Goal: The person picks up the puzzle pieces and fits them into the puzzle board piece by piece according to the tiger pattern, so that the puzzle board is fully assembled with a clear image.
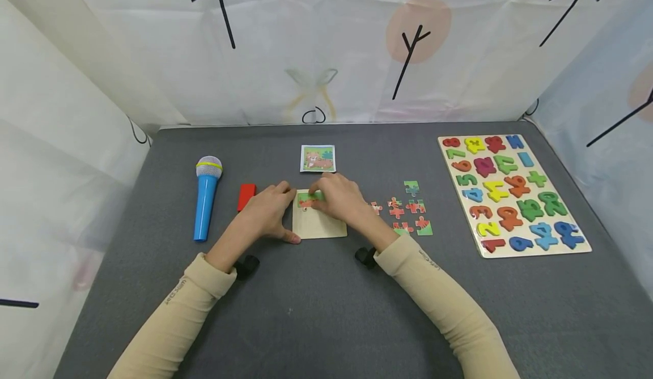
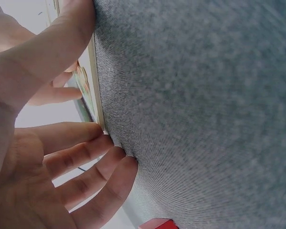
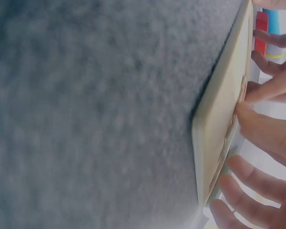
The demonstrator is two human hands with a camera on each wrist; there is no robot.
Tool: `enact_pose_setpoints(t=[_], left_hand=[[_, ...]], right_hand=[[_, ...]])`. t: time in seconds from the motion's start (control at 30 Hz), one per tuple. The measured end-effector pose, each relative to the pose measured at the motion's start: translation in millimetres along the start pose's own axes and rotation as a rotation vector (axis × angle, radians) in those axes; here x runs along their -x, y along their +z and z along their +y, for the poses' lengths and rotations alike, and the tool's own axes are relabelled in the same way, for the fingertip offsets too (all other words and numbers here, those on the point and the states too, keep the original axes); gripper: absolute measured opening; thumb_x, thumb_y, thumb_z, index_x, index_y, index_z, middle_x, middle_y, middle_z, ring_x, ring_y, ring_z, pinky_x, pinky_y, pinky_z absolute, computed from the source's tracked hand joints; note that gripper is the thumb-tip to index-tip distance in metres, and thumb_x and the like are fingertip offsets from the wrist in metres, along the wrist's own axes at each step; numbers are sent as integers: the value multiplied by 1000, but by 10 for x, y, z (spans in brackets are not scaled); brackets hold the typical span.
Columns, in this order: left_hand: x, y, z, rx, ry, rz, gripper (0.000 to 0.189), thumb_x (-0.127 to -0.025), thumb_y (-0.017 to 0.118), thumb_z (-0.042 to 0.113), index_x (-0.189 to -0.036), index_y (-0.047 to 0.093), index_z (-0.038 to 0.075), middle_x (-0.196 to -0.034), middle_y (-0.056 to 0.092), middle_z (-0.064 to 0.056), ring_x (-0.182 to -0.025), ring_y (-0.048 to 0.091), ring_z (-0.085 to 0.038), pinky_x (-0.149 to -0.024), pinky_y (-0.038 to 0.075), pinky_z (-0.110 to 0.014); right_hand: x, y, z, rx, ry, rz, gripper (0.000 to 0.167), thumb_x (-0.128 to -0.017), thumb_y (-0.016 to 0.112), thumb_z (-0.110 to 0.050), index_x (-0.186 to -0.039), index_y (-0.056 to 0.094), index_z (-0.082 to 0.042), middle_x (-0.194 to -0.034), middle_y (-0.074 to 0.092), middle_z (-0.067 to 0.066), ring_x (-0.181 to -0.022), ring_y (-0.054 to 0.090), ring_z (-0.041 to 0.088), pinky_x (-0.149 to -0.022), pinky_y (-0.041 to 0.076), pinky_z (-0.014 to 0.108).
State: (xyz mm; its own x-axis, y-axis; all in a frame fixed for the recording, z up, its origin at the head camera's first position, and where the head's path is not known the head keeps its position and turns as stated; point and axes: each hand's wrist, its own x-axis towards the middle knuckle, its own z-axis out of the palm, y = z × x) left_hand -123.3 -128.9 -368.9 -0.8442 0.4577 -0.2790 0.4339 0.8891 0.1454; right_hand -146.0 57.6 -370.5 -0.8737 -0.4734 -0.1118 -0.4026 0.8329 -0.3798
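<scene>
A square wooden puzzle board (image 1: 321, 229) lies on the grey table, with joined green and orange jigsaw pieces (image 1: 306, 199) along its upper part. My left hand (image 1: 267, 212) rests against the board's left side, fingertips right at the edge (image 2: 99, 102) and thumb near the lower left corner. Over the upper right of the board, my right hand (image 1: 340, 196) presses on the pieces with thumb and fingertips. In the right wrist view the right thumb (image 3: 262, 129) touches the raised pieces (image 3: 227, 136). The right hand hides part of the board.
Loose jigsaw pieces (image 1: 396, 208) lie right of the board. Behind it is a small picture card (image 1: 318, 158). A red block (image 1: 246, 195) and a blue toy microphone (image 1: 206, 203) are to the left. A board of colourful letters and numbers (image 1: 520, 197) lies far right.
</scene>
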Motion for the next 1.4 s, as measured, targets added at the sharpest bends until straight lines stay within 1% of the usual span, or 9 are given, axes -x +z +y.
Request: enact_pose_setpoints(t=[0.17,0.3,0.4,0.63,0.83,0.93,1.1,1.2,1.4], left_hand=[[7,3,-1,0,-2,-3,104,-68,90,59,-144,53,-2,-133,57,-15,-113,58,-31,-97,56,-45],[0,6,-1,-4,-13,-13,106,-69,90,59,-146,51,-2,-138,55,-16,-117,57,-32,-100,55,-46],[-1,0,5,-7,-17,-15,107,-69,89,59,-148,50,-2,-140,54,-16,-119,57,-32,-101,55,-46],[20,-1,-7,-1,-12,-6,107,-70,89,59,-149,49,-2,-142,53,-18,-120,56,-34,-101,55,-48],[17,7,-7,2,-1,2,106,-70,89,59,-148,49,-2,-141,54,-19,-121,56,-34,-101,55,-48],[14,8,-2,2,1,4,106,-70,89,59,-148,49,-2,-141,54,-19,-121,56,-34,-102,55,-48],[11,9,-1,-2,-7,-3,107,-70,89,59,-149,49,-2,-143,53,-19,-123,56,-35,-102,54,-49],[7,10,-4,-3,-6,-3,108,-69,89,59,-149,49,-2,-143,53,-19,-123,56,-35,-103,54,-49],[-1,17,-11,-2,-4,0,108,-69,89,59,-149,49,-2,-143,53,-19,-122,56,-34,-103,54,-48]], right_hand=[[11,-83,80,6,21,11,32,-92,78,-29,-122,76,-18,-124,71,6,-113,65,29,-80,59,46],[61,-192,209,-1,38,35,33,-93,77,-27,-124,75,-16,-120,70,11,-106,66,29,-77,58,44],[130,-272,345,-5,42,60,33,-94,76,-24,-125,75,-15,-118,69,13,-98,65,29,-70,55,41],[283,-459,650,-1,96,72,36,-93,76,-22,-127,73,-11,-122,66,17,-111,66,33,-72,57,45],[430,-577,855,32,149,73,39,-94,75,-21,-130,71,-9,-123,64,20,-111,64,36,-71,57,47],[494,-615,945,36,173,64,40,-95,74,-21,-132,69,-9,-125,63,21,-112,63,37,-75,57,49],[580,-665,1091,21,209,35,41,-96,72,-22,-135,67,-9,-129,62,23,-118,61,40,-86,54,58],[632,-688,1186,23,227,18,42,-96,72,-22,-135,67,-7,-130,61,25,-119,61,41,-90,53,59],[716,-704,1347,32,222,-2,43,-94,73,-22,-132,68,-3,-123,64,26,-111,62,39,-89,53,56]])
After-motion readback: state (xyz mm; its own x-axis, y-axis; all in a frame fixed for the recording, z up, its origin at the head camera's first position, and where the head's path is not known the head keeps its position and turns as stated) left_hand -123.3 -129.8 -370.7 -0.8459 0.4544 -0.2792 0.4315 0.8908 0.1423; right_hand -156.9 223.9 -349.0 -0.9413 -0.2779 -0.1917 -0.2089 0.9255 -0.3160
